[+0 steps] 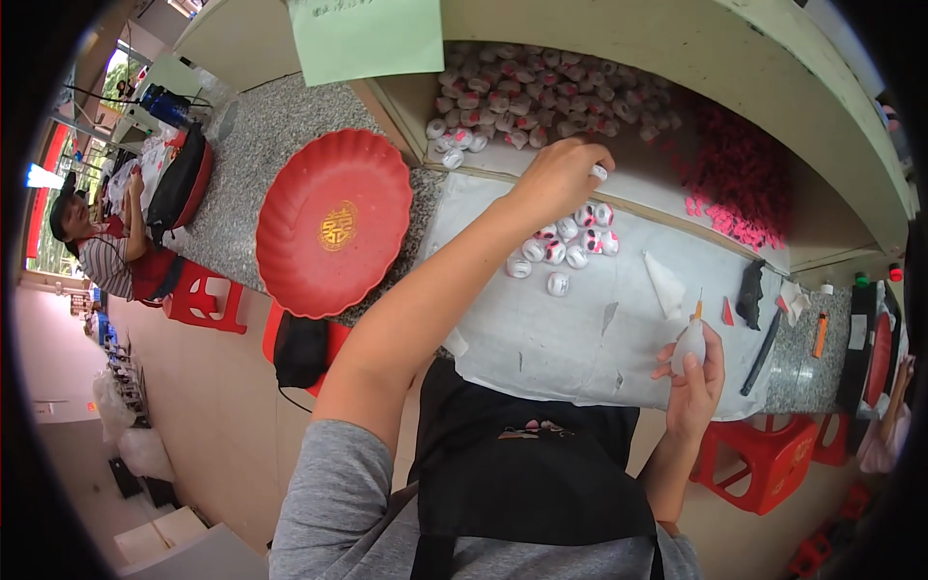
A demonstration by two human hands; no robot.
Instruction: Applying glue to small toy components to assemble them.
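Observation:
My left hand (561,184) reaches over the far edge of the white sheet, fingers closed on a small white round piece (598,173). Just below it, a cluster of small white round pieces with pink and black markings (577,253) sits on the sheet, one piece (558,283) lying a little apart. In my right hand (694,375), near the sheet's front edge, is a white squeeze bottle (689,346) with a thin orange tip pointing up. Behind my left hand, a bin holds a heap of similar white and pink pieces (541,92).
Small bright pink pieces (739,174) fill the bin's right side. A red scalloped tray (333,222) lies left of the white sheet (541,348). Right of the bottle are a white scrap (664,285), a black cloth (751,293) and a dark strip (761,356). Another person (101,237) sits far left.

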